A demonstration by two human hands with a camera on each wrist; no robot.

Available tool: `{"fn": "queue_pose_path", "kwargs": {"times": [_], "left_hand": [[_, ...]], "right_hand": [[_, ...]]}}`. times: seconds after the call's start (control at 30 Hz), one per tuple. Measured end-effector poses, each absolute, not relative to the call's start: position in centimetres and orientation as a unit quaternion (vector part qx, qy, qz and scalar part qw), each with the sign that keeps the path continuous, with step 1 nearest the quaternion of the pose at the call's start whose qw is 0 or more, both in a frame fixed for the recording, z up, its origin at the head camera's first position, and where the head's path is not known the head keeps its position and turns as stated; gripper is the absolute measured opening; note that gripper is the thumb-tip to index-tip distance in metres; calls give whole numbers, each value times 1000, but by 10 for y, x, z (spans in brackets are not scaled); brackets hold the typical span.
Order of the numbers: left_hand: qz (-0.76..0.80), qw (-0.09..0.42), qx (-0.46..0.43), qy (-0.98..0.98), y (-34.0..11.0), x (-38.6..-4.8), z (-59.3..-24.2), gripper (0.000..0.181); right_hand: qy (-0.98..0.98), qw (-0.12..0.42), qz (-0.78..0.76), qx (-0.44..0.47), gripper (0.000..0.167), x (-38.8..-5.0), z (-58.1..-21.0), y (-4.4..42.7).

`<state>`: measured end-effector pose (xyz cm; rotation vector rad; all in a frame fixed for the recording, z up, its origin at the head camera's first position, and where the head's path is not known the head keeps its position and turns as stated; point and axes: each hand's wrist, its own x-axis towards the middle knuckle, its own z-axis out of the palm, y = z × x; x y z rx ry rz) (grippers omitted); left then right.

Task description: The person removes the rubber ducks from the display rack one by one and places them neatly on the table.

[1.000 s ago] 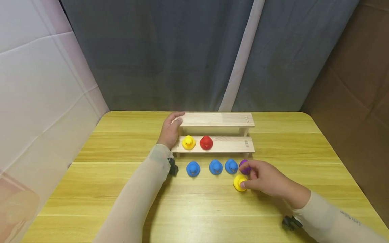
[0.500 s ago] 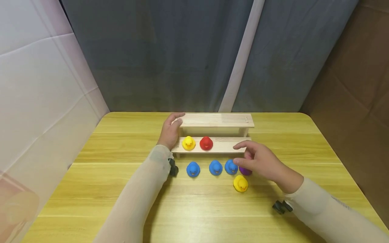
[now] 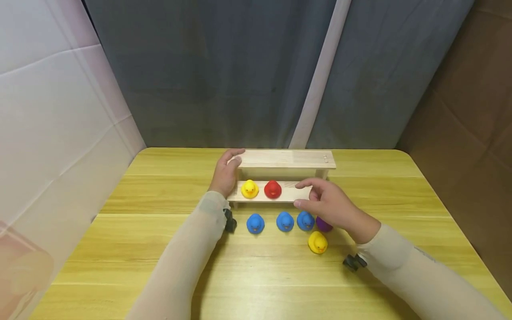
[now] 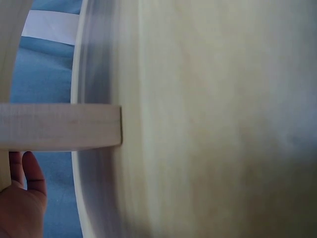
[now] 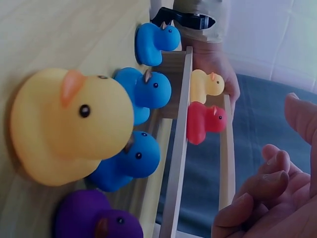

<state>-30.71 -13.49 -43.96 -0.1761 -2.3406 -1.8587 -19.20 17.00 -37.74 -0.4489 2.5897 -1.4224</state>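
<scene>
A two-step wooden stand (image 3: 286, 158) is on the table. My left hand (image 3: 224, 175) grips the left end of its upper board between thumb and fingers. On the lower board sit a yellow rubber duck (image 3: 250, 190) and a red rubber duck (image 3: 273, 190), side by side at the left and middle. My right hand (image 3: 330, 204) hovers over that board's right part, thumb and fingers spread apart with nothing between them. Its palm partly covers a purple rubber duck (image 3: 323, 225). A second yellow duck (image 5: 69, 129) looms large in the right wrist view.
Before the stand, three blue ducks stand on the table: the left one (image 3: 255, 223), the middle one (image 3: 285, 221) and the right one (image 3: 306, 220), beside the purple duck. A grey curtain (image 3: 208, 80) hangs behind the wooden table (image 3: 248, 284).
My right hand has come away from the front yellow duck, which stays on the table, and moved up and left over the lower board. My left hand keeps its hold.
</scene>
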Motion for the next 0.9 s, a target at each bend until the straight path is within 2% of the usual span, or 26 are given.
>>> {"fn": "queue_pose_path", "kwargs": {"times": [0.5,0.9], "left_hand": [[-620,79,-62,-778,-135,-307,-441,39],[-630,79,-62,-770,-134,-307,-439,39]], "right_hand": [[872,90,-461,-139,51,-214,-379,140],[861,83,-473,-165,48,-230,-388,130]]}}
